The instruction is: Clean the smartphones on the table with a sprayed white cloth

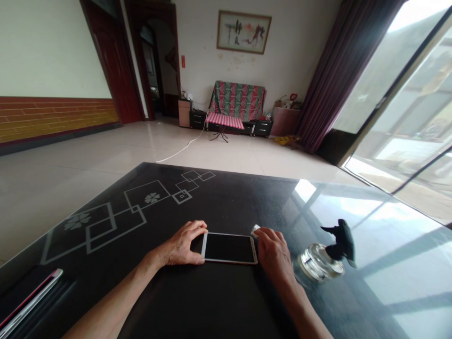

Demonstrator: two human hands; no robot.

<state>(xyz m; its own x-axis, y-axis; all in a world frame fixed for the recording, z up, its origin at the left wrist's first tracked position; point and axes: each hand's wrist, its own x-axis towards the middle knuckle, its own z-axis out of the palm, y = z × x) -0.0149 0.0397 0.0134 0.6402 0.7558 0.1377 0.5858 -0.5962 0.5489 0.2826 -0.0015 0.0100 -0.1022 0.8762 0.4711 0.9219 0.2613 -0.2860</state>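
A smartphone [230, 248] with a dark screen and pale rim lies flat on the black tabletop, its long side running left to right. My left hand [181, 246] grips its left end, thumb at the near corner and fingers at the far corner. Beside the right end is my right hand [274, 252], its fingers curled around a small white wad [254, 229], perhaps tissue or cloth; most of the wad is hidden. To the right of that hand stands a clear spray bottle [321, 262] with a black trigger head.
The glossy black table [226, 202] has pale square and flower patterns on its left. A stack of flat, phone-like devices [31, 299] lies at the near left. Beyond the table are a pink-striped folding table [225, 121] and a white cable [183, 149] on the floor.
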